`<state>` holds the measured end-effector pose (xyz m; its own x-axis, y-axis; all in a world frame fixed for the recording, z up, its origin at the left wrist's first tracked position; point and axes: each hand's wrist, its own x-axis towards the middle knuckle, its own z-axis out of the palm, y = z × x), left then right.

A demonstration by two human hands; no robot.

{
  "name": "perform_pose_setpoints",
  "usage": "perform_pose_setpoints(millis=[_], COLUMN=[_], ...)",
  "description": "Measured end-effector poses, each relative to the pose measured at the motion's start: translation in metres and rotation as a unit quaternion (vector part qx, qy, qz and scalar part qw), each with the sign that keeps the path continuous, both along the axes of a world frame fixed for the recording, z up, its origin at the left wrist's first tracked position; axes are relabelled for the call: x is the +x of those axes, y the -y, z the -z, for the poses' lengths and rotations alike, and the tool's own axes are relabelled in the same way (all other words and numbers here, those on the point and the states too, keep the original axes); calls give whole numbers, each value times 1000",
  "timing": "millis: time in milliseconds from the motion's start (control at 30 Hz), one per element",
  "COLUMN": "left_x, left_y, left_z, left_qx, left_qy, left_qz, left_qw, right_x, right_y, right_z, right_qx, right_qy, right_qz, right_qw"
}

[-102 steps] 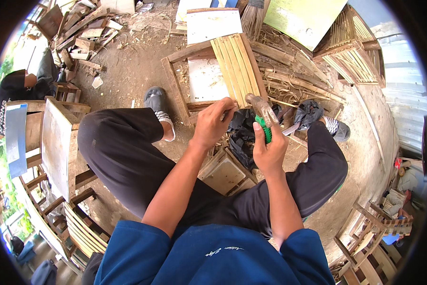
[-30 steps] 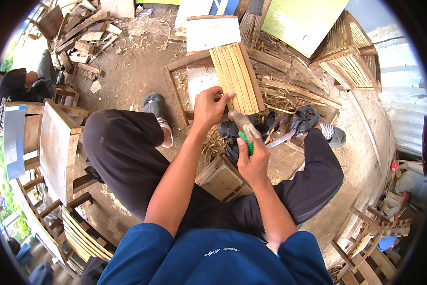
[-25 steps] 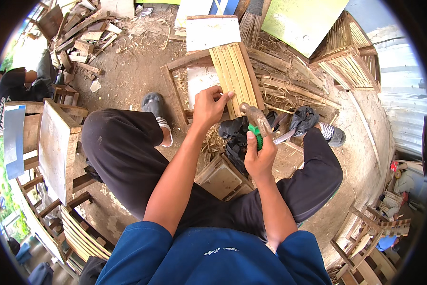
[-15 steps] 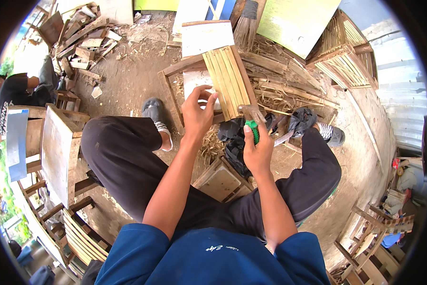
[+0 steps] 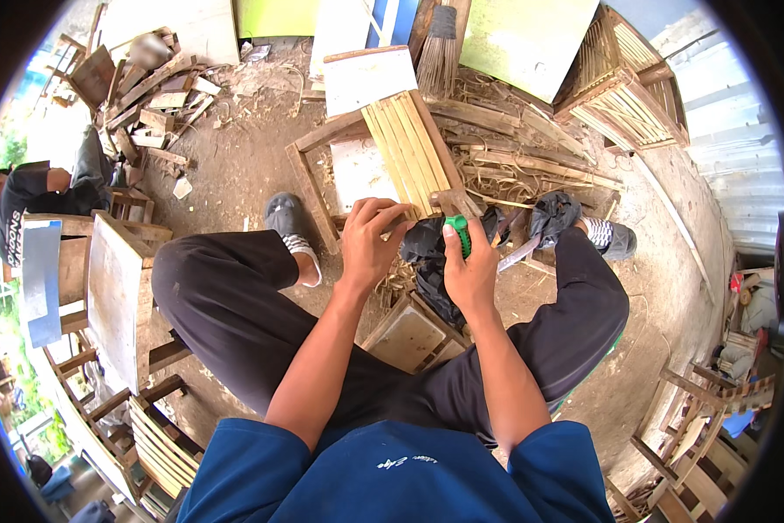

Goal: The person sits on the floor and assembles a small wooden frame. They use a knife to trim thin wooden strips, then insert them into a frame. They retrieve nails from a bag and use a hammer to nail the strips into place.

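I sit over a wooden frame (image 5: 309,174) with a row of pale bamboo slats (image 5: 407,152) laid across it. My left hand (image 5: 368,244) curls over the near end of the slats, fingertips pressing on them. My right hand (image 5: 468,275) is closed around the green handle of a hammer (image 5: 457,228), whose head sits just at the near right corner of the slats. Both hands are close together, above a black cloth bundle (image 5: 427,257) between my knees.
A small wooden box stool (image 5: 409,333) stands under my arms. A blade (image 5: 520,254) lies by my right foot. Wooden chairs (image 5: 117,288) stand at left, with another person (image 5: 34,187) beyond. Scrap wood (image 5: 152,83), slatted crates (image 5: 627,105) and a broom (image 5: 441,48) lie farther off.
My left hand, spread open over the slats a moment ago, has come down and closed on their near end. The right hand has kept the hammer near the slats' corner.
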<state>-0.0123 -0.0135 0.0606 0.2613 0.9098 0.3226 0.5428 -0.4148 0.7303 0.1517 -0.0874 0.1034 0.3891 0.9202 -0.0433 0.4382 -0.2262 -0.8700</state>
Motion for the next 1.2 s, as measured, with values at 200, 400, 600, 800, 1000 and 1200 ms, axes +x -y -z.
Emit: perform_pose_setpoints(millis=[200, 400, 600, 800, 1000, 1200], left_x=[2, 3, 3, 3, 6, 5], left_y=[0, 0, 0, -1, 1, 1], left_z=[2, 6, 9, 6, 6, 8], left_qx=[65, 92, 114, 106, 60, 42], left_qy=[4, 13, 12, 19, 51, 62], left_qz=[1, -4, 5, 29, 12, 11], left_qw=[998, 996, 993, 994, 997, 997], right_x=[0, 1, 1, 2, 2, 3], right_y=[0, 0, -1, 0, -1, -1], right_z=[0, 0, 4, 4, 4, 4], right_qx=[8, 4, 10, 5, 14, 15], right_qy=[13, 3, 2, 13, 10, 22], right_qz=[0, 1, 0, -1, 3, -2], right_qw=[1000, 1000, 1000, 1000, 1000, 1000])
